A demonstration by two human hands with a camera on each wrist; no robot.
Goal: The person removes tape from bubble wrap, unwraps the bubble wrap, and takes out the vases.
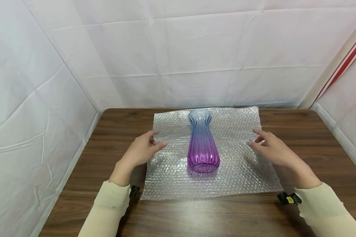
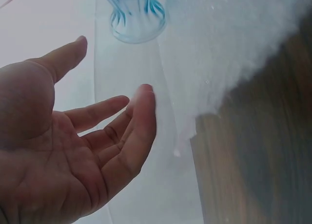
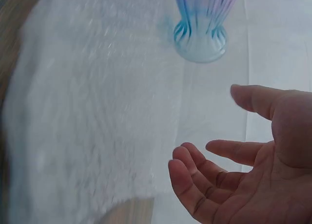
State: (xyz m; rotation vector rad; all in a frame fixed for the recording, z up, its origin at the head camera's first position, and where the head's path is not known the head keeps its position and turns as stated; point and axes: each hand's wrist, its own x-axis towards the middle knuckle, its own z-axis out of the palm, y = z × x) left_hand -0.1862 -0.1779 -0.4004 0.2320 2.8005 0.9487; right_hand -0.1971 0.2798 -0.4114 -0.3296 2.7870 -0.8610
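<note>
A ribbed glass vase (image 1: 203, 143), blue at its mouth and purple toward its base, lies on a sheet of bubble wrap (image 1: 172, 177). Its mouth points to the back wall. Over the left edge of the sheet hovers my left hand (image 1: 140, 148), thumb and fingers apart and holding nothing. My right hand (image 1: 271, 148) is at the sheet's right side, likewise with loose, spread fingers and nothing in them. Both wrist views show the vase's blue mouth (image 2: 139, 24) beyond the fingers, apart from the left palm (image 2: 48, 170) and the right palm (image 3: 273, 185).
The bubble wrap lies on a brown wooden table (image 1: 101, 158), reaching close to its back edge. White sheeting (image 1: 195, 49) hangs behind the table and along both sides. A red stripe (image 1: 348, 62) runs down the right corner.
</note>
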